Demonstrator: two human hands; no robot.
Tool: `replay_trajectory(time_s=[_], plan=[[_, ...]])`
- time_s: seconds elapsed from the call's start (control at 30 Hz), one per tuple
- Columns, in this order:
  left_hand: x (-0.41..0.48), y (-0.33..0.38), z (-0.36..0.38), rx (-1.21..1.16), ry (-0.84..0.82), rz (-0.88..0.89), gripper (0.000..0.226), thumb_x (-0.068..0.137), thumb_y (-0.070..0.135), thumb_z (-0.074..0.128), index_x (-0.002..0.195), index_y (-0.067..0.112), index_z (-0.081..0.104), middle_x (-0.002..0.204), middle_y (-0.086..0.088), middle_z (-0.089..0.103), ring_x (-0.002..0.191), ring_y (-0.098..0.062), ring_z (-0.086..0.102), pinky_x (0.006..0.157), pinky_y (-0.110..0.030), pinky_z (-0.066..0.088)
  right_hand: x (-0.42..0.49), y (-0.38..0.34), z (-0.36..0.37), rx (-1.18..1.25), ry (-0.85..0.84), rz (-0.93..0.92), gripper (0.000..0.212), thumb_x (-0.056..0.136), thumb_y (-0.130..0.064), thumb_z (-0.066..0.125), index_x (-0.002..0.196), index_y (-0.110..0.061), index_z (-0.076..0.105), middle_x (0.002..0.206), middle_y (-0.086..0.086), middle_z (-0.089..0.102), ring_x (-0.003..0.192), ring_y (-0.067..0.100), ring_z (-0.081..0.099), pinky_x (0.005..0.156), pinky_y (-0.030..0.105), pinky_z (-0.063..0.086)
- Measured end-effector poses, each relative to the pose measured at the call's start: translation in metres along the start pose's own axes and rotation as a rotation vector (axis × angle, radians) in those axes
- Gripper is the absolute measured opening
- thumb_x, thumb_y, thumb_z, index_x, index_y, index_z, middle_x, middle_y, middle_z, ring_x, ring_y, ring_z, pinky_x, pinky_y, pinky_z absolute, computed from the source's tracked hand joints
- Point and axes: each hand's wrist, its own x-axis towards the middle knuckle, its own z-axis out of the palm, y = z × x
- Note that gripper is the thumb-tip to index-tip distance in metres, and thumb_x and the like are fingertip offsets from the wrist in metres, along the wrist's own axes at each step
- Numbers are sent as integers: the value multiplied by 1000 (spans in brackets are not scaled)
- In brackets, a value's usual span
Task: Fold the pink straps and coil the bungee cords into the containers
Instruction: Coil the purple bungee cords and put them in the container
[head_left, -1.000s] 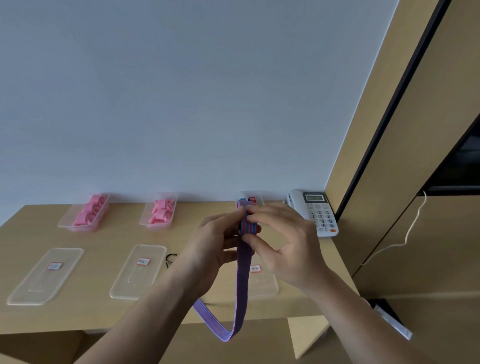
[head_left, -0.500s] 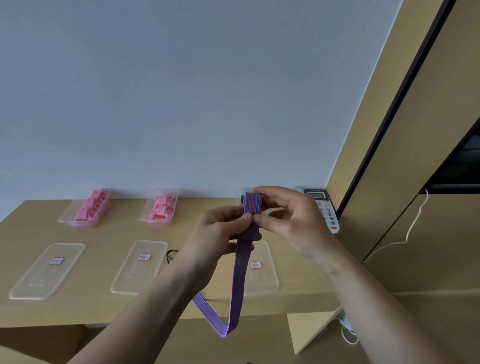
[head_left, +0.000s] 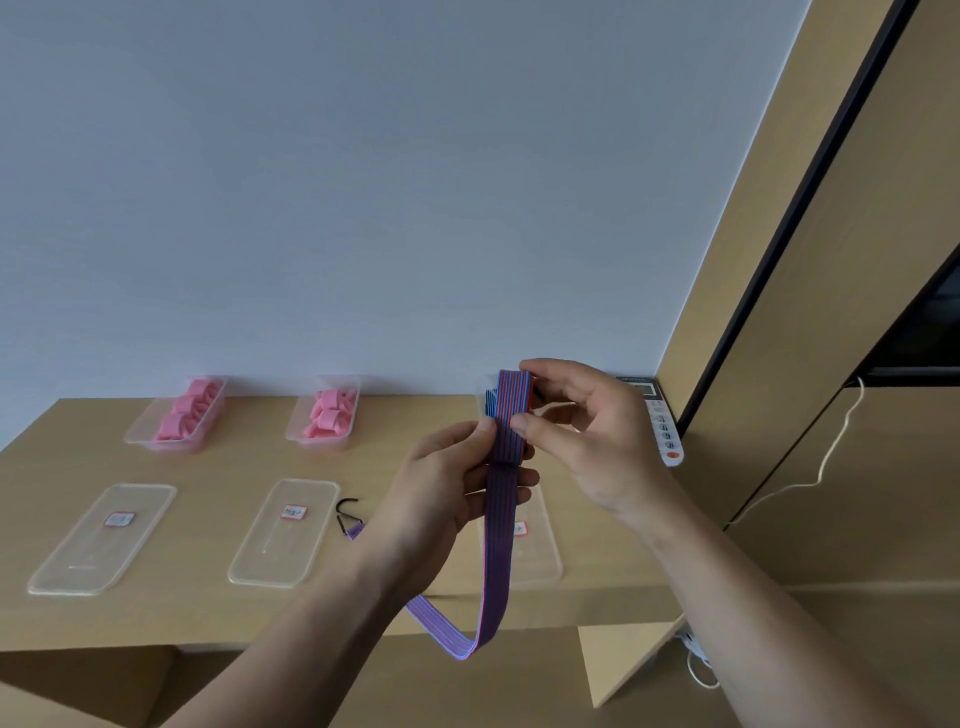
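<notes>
Bungee cord (head_left: 500, 525) fold taller than second ago, right hand (head_left: 587, 436) lifted; its grip pinches fold top, left hand (head_left: 441, 488) grip pinches lower. Loop hangs past bench (head_left: 197, 618) front edge, well apart from containers (head_left: 137, 435).

Between the left hand (head_left: 447, 499) and the right hand (head_left: 587, 431), the bungee cord (head_left: 498, 545) reads as flat woven cloth. It's ribbed lengthwise in fine red and blue threads and matt, with a faint sheen where it loops below the grip. Left of the grip, the hook (head_left: 347, 512) is a dark, smooth wire, metal or coated, hard to tell. Further left, the lids (head_left: 283, 532) are clear glossy plastic with paper-like labels. Beyond them, the containers (head_left: 319, 443) are the same clear plastic, slightly cloudy, and the pink straps (head_left: 327, 415) inside look soft and matt. The table (head_left: 218, 467) is pale wood-look, smooth and matt. Just right of the grip, the telephone (head_left: 667, 431) is glossy white plastic.
</notes>
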Motion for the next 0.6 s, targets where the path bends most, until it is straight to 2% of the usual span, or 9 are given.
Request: replay_trajectory(time_s=[0.1,0.23,0.33,0.43,0.6], plan=[[1,0,1,25,27,-7,34,90,43,62,93,15,82,101,-18,79,85,-34,77,72,-40,64,0,0,-2,-2,24,-47,44,77,-5,80,110,-33,68,98,-2,75,92,16,70,83,34,57],[0,0,2,68,32,-37,38,89,48,63,91,15,82,97,-22,78,82,-36,78,71,-40,65,-1,0,-2,-12,76,-124,43,76,-11,77,111,-34,67,99,-6,75,92,16,70,82,31,55],[0,-2,4,57,40,-73,46,87,52,64,89,10,81,96,-25,78,81,-37,78,65,-40,63,-3,2,-3,-42,131,-186,44,77,-9,77,111,-35,67,99,-5,74,88,20,69,83,40,57],[0,1,6,42,33,-83,46,87,57,64,92,14,83,98,-24,78,82,-35,78,67,-40,63,-6,5,-2,-118,148,-253,40,77,-9,78,110,-29,69,98,-3,73,84,22,68,81,46,56],[2,7,6,24,66,-65,48,86,55,67,95,10,83,100,-25,78,84,-37,78,70,-38,63,-15,3,-1,-268,200,-407,29,77,-11,80,105,-12,74,91,-2,72,82,14,67,77,35,56]])
